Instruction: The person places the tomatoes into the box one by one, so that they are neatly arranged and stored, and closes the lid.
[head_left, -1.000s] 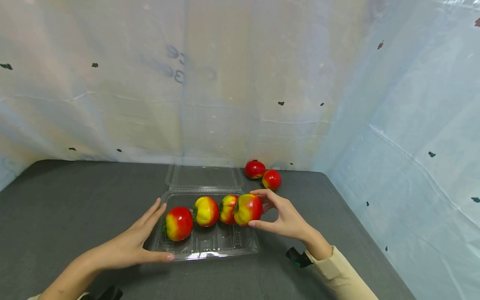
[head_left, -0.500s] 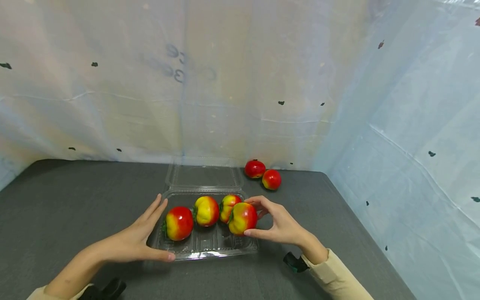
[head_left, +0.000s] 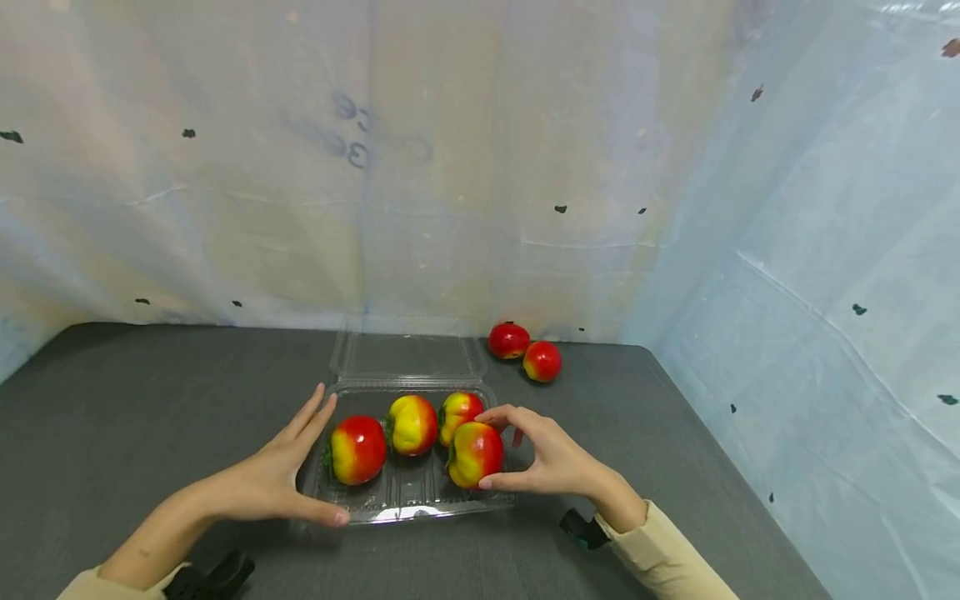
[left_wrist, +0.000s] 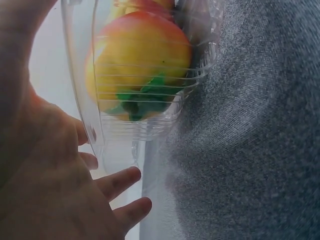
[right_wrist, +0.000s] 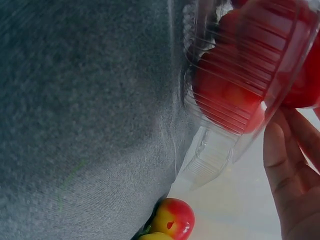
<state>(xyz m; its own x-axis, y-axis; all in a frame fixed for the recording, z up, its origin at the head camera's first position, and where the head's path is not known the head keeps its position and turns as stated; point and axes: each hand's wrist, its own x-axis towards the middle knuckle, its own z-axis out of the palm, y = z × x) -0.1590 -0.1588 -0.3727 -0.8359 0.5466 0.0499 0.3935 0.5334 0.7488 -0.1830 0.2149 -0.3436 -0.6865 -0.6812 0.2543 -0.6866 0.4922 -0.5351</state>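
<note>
My right hand [head_left: 545,454] pinches a red-and-yellow persimmon [head_left: 475,455] between thumb and fingers over the front right of a clear plastic clamshell box [head_left: 405,514]. Inside the box lie a redder persimmon [head_left: 358,450] at the left, a yellow-fronted persimmon [head_left: 412,425] in the middle and a smaller-looking persimmon [head_left: 459,414] behind the held one. Along the box's left side my left hand [head_left: 270,479] is spread, thumb at the front left corner. The left wrist view shows its fingers by the rim and a persimmon's green leafy cap [left_wrist: 142,100] through the ribbed wall.
The box's clear lid [head_left: 408,357] lies folded back toward the plastic-sheeted wall [head_left: 442,167]. Two more persimmons, a back one [head_left: 509,340] and a front one [head_left: 542,362], sit behind the box to the right on the grey table [head_left: 187,392].
My right hand has brought its persimmon toward me, left and lower, to the box's front right. The left hand has stayed almost still at the box's left side.
</note>
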